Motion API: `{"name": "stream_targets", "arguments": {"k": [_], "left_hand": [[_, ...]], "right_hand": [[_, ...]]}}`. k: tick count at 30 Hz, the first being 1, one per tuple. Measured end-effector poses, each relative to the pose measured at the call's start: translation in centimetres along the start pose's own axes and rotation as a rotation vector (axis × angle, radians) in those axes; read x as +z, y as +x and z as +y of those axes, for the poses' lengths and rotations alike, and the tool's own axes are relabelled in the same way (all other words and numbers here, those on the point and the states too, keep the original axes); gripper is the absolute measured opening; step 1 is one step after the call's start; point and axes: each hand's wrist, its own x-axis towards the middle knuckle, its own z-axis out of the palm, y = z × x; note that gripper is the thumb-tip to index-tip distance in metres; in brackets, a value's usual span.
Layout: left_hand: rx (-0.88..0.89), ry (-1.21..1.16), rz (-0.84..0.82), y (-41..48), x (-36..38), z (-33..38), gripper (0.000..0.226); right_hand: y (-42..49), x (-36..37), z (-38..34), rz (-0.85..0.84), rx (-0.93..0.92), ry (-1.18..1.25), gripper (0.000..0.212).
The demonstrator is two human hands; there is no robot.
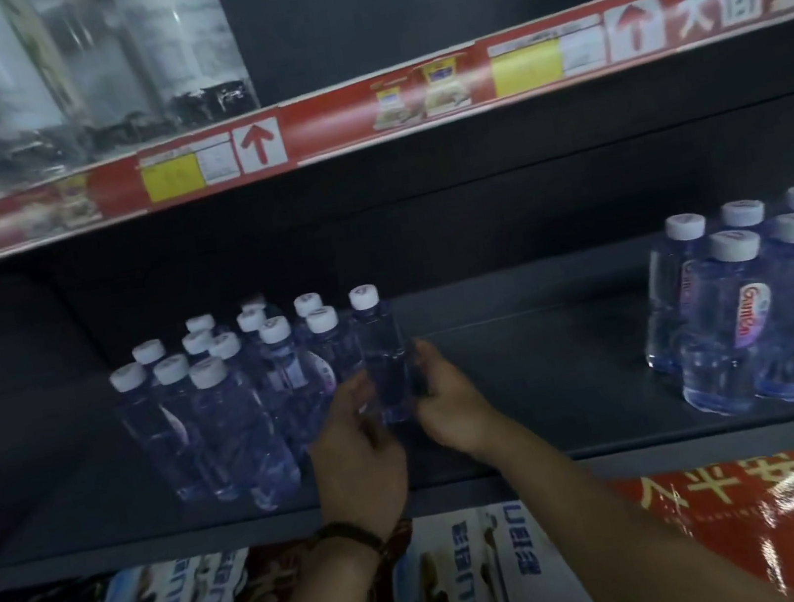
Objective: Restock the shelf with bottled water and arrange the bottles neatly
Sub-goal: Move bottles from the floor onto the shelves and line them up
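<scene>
Now | left hand (355, 442), right hand (445, 407) grip one bottle (382, 355) | cluster (223, 396) crowds its left (another group (775, 303) well right)

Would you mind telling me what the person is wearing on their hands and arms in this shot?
Both forearms are bare, with no sleeves or gloves in view. The left hand has a dark braided bracelet with reddish-brown parts at its wrist. The right hand and its wrist show nothing worn.
</scene>
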Motion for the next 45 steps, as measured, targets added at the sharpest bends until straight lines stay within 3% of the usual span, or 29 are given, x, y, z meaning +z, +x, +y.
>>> {"name": "stream_targets", "arguments": {"k": [9,13,19,24,34,40,45], "left_hand": [[-0.042,-0.133,-0.148,0.5,1.2,0.6,0.065],[-0.086,-0.227,-0.248,1.8,2.3,0.0,0.060],[-0.078,-0.298,-0.373,2.3,4.4,1.2,0.045],[-0.055,-0.303,-0.407,2.1,7.9,2.1,0.052],[-0.044,-0.425,-0.500,1.0,15.0,5.6,0.040],[-0.088,-0.432,-0.409,0.0,18.3,8.0,0.037],[-0.099,-0.435,-0.424,0.1,19.3,8.6,0.034]], "right_hand": [[-0.5,-2.6,-0.2,0.069,-0.047,-0.257,0.040],[-2.2,-4.8,-0.4,0.139,-0.059,-0.315,0.033],[-5.9,-7.1,-0.6,0.147,-0.104,-0.450,0.046],[-9.1,-9.1,-0.8,0.159,-0.089,-0.397,0.058],[-13.4,-12.9,-0.3,0.250,-0.020,-0.573,0.073],[-14.0,-14.7,0.0,0.203,0.081,-0.572,0.089],[-13.6,-15.3,0.2,0.258,0.152,-0.502,0.084]]}}
